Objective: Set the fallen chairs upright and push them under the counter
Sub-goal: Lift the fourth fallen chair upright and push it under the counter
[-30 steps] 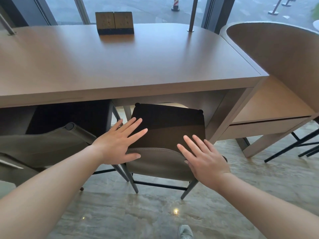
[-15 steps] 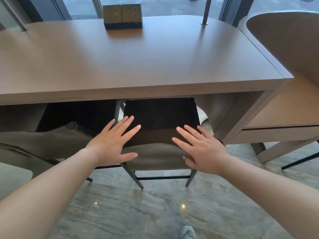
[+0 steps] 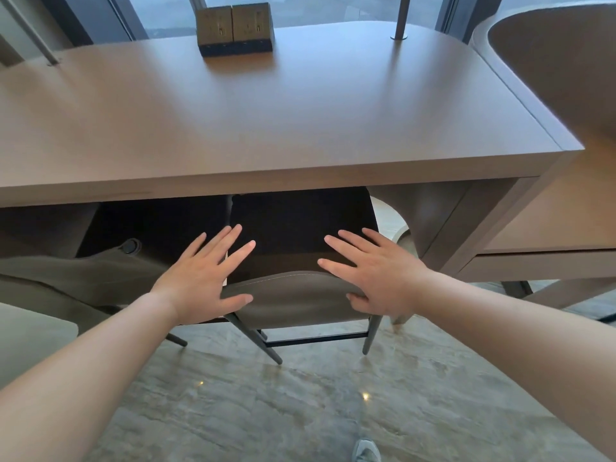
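Note:
An upright chair [image 3: 296, 300] with a grey-brown backrest and a dark seat stands in front of me, its seat partly beneath the brown counter [image 3: 266, 121]. My left hand [image 3: 205, 276] lies with straight fingers on the left end of the backrest. My right hand [image 3: 370, 271] lies flat on the right end, fingers spread over the seat. A second chair [image 3: 83, 278] of the same colour stands to the left, its seat under the counter too.
Two small wooden boxes [image 3: 235, 28] on a dark base sit at the counter's far edge, with a metal post [image 3: 398, 18] to their right. A curved booth and lower shelf [image 3: 550, 78] adjoin on the right. Marble floor [image 3: 300, 405] lies below; my shoe [image 3: 366, 451] shows.
The chair has slid forward, deeper under the counter, with both hands on its backrest. My view has moved closer to the counter.

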